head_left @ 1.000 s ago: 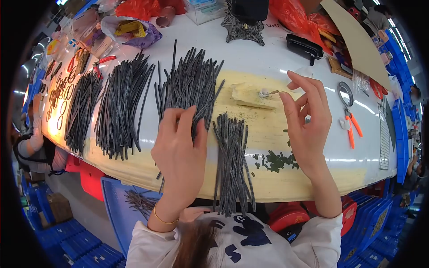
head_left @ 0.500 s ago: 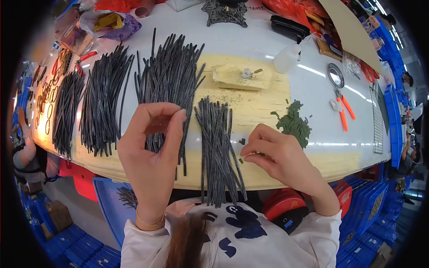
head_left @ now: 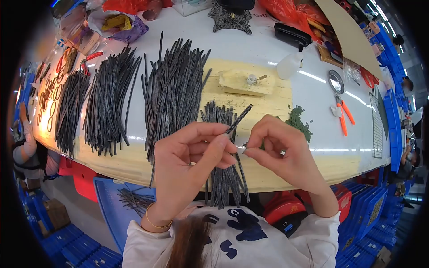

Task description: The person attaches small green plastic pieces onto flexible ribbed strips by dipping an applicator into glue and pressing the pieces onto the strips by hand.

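My left hand [head_left: 187, 158] is closed in a pinch on a thin black braided strip [head_left: 240, 118], which points up and to the right from the fingertips. Facing it, my right hand [head_left: 286, 149] has thumb and forefinger pressed together. A small dark green piece [head_left: 262, 145] shows inside its curled fingers; its shape is mostly hidden. Under and behind my left hand lies a bundle of black strips [head_left: 223, 185], its lower ends reaching over the table edge. Beyond my right hand is a heap of small green pieces [head_left: 298, 124], partly covered by the hand.
Larger bundles of black strips [head_left: 172, 85] lie to the left. A yellow block [head_left: 243, 85] carries a small white pot [head_left: 251, 79] with a stick in it. Orange-handled pliers [head_left: 343, 116], a round metal dish [head_left: 335, 81] and a white bottle [head_left: 289, 66] are at right.
My left hand has moved right and down, over the near bundle, and the black strip now shows in it. My right hand has lifted slightly from the table, and its fingers have curled further.
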A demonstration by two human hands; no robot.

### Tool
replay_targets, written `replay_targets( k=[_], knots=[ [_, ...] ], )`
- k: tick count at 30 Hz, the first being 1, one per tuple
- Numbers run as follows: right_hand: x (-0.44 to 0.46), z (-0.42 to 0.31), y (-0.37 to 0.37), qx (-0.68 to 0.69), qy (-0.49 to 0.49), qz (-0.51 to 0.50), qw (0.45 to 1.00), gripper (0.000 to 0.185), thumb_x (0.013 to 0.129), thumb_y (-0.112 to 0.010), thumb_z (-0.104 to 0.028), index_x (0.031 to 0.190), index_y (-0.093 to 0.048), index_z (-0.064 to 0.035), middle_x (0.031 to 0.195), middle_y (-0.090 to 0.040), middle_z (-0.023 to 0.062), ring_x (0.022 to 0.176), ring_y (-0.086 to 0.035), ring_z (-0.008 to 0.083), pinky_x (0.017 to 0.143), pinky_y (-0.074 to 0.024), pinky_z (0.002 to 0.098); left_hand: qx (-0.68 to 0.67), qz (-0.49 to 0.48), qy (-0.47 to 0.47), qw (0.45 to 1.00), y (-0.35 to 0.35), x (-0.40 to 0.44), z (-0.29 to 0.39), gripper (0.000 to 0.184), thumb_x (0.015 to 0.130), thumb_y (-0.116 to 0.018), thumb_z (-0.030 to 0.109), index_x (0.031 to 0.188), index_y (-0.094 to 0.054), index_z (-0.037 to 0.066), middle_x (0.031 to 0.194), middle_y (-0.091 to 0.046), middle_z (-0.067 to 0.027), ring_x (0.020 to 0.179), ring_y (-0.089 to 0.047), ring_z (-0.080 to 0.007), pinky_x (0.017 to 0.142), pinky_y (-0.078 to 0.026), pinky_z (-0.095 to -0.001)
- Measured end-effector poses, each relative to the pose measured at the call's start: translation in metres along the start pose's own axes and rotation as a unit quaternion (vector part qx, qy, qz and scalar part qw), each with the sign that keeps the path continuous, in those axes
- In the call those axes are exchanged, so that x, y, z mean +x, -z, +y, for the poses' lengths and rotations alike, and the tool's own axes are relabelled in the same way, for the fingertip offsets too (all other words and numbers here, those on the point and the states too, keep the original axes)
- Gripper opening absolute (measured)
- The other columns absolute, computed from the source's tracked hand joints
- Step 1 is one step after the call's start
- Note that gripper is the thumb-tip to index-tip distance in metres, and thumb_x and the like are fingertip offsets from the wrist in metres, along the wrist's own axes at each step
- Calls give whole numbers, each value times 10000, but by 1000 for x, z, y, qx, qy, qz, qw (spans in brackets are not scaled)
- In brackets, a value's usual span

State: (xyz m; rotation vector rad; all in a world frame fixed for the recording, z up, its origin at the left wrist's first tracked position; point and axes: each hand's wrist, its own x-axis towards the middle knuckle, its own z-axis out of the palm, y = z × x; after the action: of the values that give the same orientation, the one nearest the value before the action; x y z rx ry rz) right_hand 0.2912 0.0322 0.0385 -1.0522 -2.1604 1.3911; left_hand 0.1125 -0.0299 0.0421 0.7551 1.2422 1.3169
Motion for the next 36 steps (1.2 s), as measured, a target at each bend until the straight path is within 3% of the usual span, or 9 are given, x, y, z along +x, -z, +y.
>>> replay_targets(
  k=[2, 7, 18, 23, 28, 33, 36],
  knots=[
    [2, -7, -2, 171, -25, 76, 982, 95, 768, -627, 40, 820, -579, -23, 855, -511, 20, 609, -437, 77, 562, -364, 179, -32, -13, 26, 999, -3, 0, -1, 163, 826, -592, -21, 983, -607, -64, 765, -657, -113, 653, -635, -137, 609, -513, -185],
    [10, -11, -18, 203, 7, 153, 967, 114, 774, -620, 62, 844, -568, -11, 874, -508, 21, 631, -420, 46, 566, -348, 146, -7, -20, 4, 1000, -6, 0, -3, 165, 824, -586, -33, 985, -601, -63, 772, -660, -108, 662, -639, -131, 617, -516, -188],
    [15, -17, -20, 136, 9, 167, 976, 111, 778, -621, 56, 845, -569, -16, 859, -517, 23, 615, -420, 43, 550, -350, 150, 31, -10, -55, 998, -6, 1, -11, 123, 819, -586, -37, 939, -606, -51, 755, -657, -91, 669, -641, -119, 642, -503, -185],
    [13, -19, -16, 181, -26, 157, 971, 103, 776, -621, 56, 842, -574, -8, 842, -536, 33, 596, -417, 42, 538, -345, 144, 15, -13, -78, 997, -5, 1, -13, 111, 810, -589, -36, 919, -606, -47, 741, -651, -78, 656, -633, -113, 639, -494, -180],
    [13, -9, -17, 269, -27, 123, 955, 102, 763, -651, 22, 822, -591, -37, 701, -520, -40, 513, -348, 10, 470, -265, 135, 0, -13, -81, 997, -6, -1, -10, 100, 804, -588, -36, 902, -607, -41, 729, -646, -72, 642, -624, -107, 635, -490, -180],
    [12, -7, -16, 267, 27, 140, 953, 64, 781, -645, -1, 821, -601, -26, 645, -520, -44, 506, -359, 4, 470, -267, 129, 46, -23, -96, 994, -8, -2, -5, 81, 806, -584, -35, 882, -612, -40, 727, -646, -77, 644, -618, -106, 648, -492, -180],
    [9, -10, -10, 300, -2, 103, 948, 92, 761, -615, 59, 838, -596, 14, 730, -552, 25, 527, -402, 37, 481, -303, 138, 66, -32, -119, 990, -10, -4, -3, 71, 807, -583, -35, 870, -617, -38, 734, -649, -77, 657, -615, -102, 658, -491, -181]
  ],
)
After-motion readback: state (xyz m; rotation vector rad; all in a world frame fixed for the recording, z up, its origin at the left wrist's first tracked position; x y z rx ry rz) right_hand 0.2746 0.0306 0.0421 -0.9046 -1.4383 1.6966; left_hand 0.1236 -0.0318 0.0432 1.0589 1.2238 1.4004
